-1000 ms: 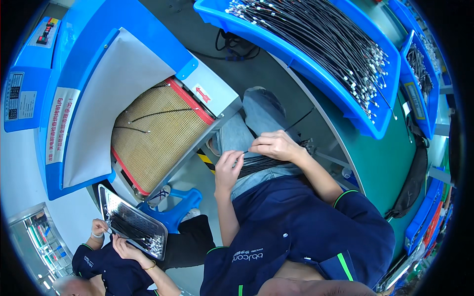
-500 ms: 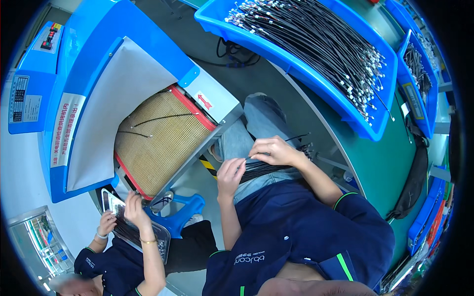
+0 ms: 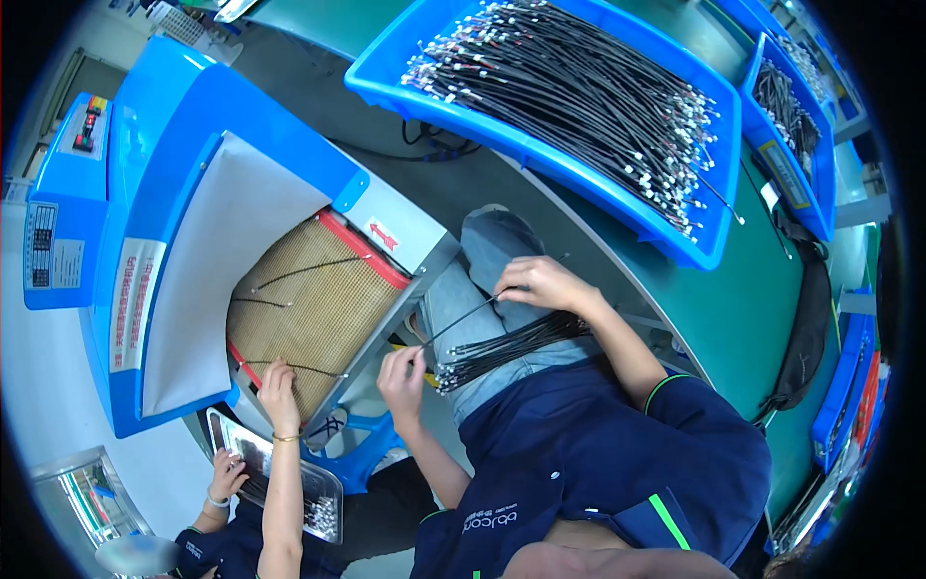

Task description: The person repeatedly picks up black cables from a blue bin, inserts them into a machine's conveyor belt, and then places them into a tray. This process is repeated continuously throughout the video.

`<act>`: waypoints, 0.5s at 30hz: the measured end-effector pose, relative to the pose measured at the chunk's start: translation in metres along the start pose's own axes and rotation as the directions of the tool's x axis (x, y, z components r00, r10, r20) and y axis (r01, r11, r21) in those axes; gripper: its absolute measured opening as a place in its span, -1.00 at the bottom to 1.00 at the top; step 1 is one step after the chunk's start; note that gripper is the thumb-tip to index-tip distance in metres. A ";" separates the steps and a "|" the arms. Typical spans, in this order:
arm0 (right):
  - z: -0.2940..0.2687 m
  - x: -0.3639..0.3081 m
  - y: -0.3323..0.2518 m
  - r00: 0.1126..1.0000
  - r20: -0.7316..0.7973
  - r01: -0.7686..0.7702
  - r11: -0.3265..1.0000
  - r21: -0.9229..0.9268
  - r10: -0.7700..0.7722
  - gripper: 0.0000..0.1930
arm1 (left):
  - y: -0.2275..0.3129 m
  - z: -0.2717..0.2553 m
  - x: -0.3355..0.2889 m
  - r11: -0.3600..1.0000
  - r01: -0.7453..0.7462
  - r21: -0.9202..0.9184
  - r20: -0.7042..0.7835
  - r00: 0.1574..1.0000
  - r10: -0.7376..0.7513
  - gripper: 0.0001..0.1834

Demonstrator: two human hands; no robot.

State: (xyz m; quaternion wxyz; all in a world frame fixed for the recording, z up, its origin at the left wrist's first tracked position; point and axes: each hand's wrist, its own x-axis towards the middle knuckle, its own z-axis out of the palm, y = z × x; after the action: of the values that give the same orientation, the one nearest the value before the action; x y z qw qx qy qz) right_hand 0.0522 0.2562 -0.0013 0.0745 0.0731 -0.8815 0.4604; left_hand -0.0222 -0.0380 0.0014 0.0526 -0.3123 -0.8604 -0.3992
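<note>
A single thin black cable is stretched between my two hands above my lap. My left hand pinches its lower left end. Farther right, my right hand is closed around the cable, and a tip shows faintly behind the knuckles. Across my thighs lies a bundle of black cables, with small connectors at the left ends. Beside me on the left, a co-worker's hand is at a cable on the mesh conveyor belt; their other hand holds a clear tray.
The blue machine with a pale curtain stands at the left around the belt. A large blue bin full of black cables rests on the green table at the upper right. A blue stool is near the co-worker.
My left hand has moved left and down, drawing the cable out between my hands. The co-worker's hand has moved from the tray to the belt, where another cable now lies. The whole view has shifted.
</note>
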 end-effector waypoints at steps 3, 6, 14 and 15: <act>-0.012 -0.003 0.014 0.998 -0.045 0.030 0.997 -0.074 -0.033 -0.85 | -0.008 -0.014 -0.005 0.997 0.065 0.044 -0.035 0.997 -0.063 -0.87; -0.018 -0.002 0.020 0.995 -0.080 0.052 0.998 -0.041 -0.055 -0.85 | -0.017 -0.028 -0.014 0.991 0.121 0.060 -0.090 0.989 -0.115 -0.90; -0.025 -0.006 0.005 0.988 -0.154 0.010 0.997 0.076 0.001 -0.87 | -0.021 -0.038 -0.015 0.976 0.215 0.033 -0.085 0.974 -0.211 -0.90; -0.026 -0.005 0.002 0.985 -0.173 0.033 0.997 0.073 -0.020 -0.87 | -0.023 -0.039 -0.017 0.978 0.207 0.034 -0.087 0.975 -0.204 -0.90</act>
State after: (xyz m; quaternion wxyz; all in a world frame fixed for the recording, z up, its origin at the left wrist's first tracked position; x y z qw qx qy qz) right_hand 0.0585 0.2787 0.0109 0.1536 0.0473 -0.8528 0.4969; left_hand -0.0280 -0.0857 0.0065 0.0533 -0.2037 -0.8936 -0.3964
